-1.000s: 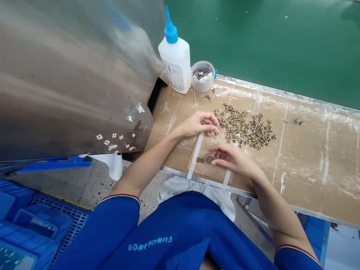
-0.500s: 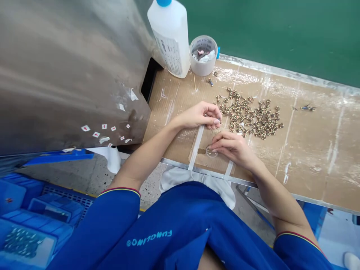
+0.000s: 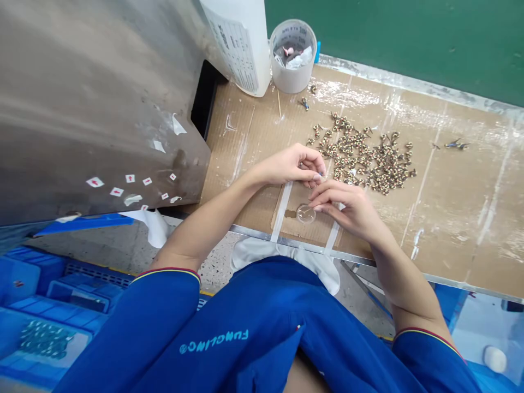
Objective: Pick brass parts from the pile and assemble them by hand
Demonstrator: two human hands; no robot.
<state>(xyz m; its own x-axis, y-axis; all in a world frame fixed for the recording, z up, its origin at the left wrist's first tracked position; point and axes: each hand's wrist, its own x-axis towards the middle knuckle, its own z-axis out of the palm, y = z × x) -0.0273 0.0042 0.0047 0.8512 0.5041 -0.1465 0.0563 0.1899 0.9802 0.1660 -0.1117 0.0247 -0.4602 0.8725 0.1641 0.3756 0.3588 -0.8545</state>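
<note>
Brass fittings [image 3: 360, 155] on cardboard [image 3: 458, 240]; left hand [image 3: 289, 168], right hand [image 3: 346, 207] beside clear disc [image 3: 306, 213]

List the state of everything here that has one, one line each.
Left hand, fingertips pinched together
Right hand, fingers curled
Clear disc, lying flat on the cardboard
Brass pieces, loose scattered heap
Bottle, upright
Cup, open, holding scraps
</note>
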